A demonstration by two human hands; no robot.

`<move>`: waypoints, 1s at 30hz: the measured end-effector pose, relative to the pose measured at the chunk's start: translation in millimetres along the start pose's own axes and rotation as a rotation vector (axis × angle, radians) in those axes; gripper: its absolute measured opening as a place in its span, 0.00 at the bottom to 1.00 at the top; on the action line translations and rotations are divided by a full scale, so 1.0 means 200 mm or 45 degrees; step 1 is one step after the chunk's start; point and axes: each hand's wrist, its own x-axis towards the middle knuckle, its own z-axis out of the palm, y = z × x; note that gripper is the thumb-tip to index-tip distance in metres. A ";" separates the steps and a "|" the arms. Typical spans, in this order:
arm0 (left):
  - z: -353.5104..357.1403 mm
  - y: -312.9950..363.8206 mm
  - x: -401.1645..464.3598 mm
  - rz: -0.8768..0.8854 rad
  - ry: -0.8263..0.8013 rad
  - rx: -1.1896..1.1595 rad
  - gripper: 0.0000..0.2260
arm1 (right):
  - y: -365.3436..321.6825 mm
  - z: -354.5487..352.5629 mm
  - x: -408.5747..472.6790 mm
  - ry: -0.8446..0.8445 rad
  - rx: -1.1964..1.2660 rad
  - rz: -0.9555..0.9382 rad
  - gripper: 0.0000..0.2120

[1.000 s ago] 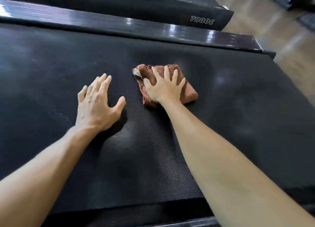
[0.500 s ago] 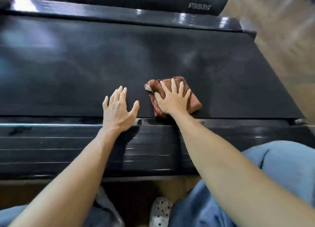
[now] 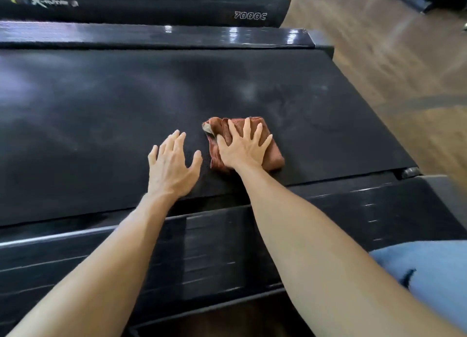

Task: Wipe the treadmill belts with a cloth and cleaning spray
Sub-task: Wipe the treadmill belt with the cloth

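The right hand (image 3: 243, 148) is laid flat on the folded brown cloth (image 3: 274, 154), fingers straight & spread, palm pressing it onto the treadmill belt (image 3: 101, 114). The cloth sits near the belt's near edge, right of centre; its left corner shows a pale tag or fold, too blurred to tell which. The left hand (image 3: 171, 169) is set flat on the bare belt just beside the cloth, fingers extended & a bit apart, thumb out toward the cloth, nothing held. Gap between thumb & cloth is small; contact can't be told.

Vs. 0.5 s ago: both hands are kept in much the same pose, the cloth is still pinned under the right palm. The cloth & hands are now seen slightly further onto the belt from the near edge, where before the wrists were right at it. View has tilted up & rolled: the near side rail (image 3: 252, 255) is now slanted across the frame, less of the blue-jeaned leg (image 3: 434, 268) is seen, at lower right only, & the polka-dot shoe is out of view. Past the far side rail (image 3: 156, 37), the next treadmill (image 3: 141, 5), marked "7000C", is more fully seen, plus more wood floor (image 3: 394, 58) at right. Pale smears are seen on the belt beyond the cloth.
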 end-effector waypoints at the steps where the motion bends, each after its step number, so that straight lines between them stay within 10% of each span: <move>1: 0.06 0.01 0.09 -0.005 0.001 -0.003 0.29 | 0.03 0.00 0.14 0.014 0.003 0.024 0.32; 8: 0.24 0.14 0.54 0.047 0.071 0.055 0.28 | 0.08 -0.12 0.73 0.032 -0.011 -0.038 0.32; 30: 0.40 0.78 -0.06 -0.203 0.062 0.057 0.24 | 1.25 -0.29 0.05 0.060 -0.044 -0.159 0.32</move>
